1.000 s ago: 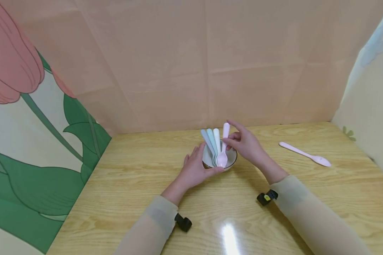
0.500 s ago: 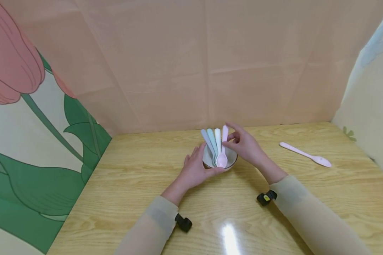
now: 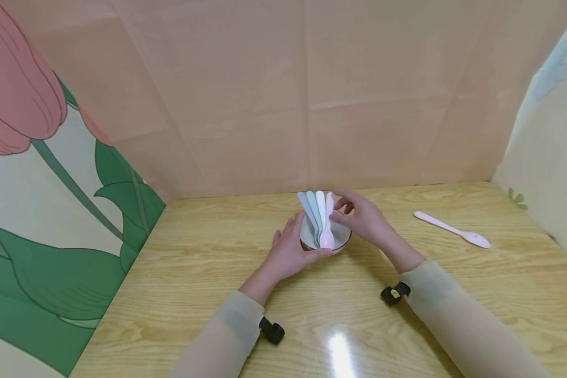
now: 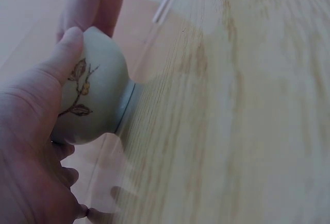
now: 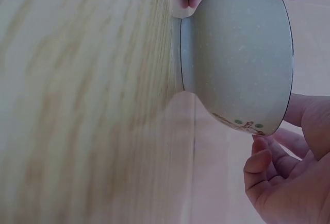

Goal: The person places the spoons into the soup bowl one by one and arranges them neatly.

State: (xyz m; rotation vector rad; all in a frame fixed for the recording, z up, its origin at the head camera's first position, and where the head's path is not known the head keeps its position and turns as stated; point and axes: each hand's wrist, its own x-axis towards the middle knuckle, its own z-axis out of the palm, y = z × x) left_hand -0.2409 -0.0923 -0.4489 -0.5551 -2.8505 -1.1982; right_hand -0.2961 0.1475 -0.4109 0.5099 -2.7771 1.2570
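Note:
A small white bowl (image 3: 341, 235) with a brown rim stands on the table; a leafy pattern marks its outside (image 4: 98, 90). My left hand (image 3: 288, 254) grips its left side, thumb along the near rim. In the bowl lean a lavender spoon (image 3: 308, 209), a pale green one (image 3: 313, 207), a white one (image 3: 321, 205) and, rightmost, a pink spoon (image 3: 327, 233). Beside the pink handle is my right hand (image 3: 363, 216), index finger and thumb spread apart near it. The right wrist view shows the bowl's outside with the right hand (image 5: 294, 167) near the rim; the spoons are hidden there.
Another pink spoon (image 3: 453, 230) lies on the wooden table (image 3: 193, 273) to the right. A plain peach sheet (image 3: 245, 105) hangs behind the table. A flower-printed panel (image 3: 52, 252) stands at the left, and a pale panel (image 3: 553, 157) at the right.
The pink spoon's handle has come down and shifted left against the white spoon. My right hand has lowered slightly, its fingers loosening from the handle. The left hand stays on the bowl.

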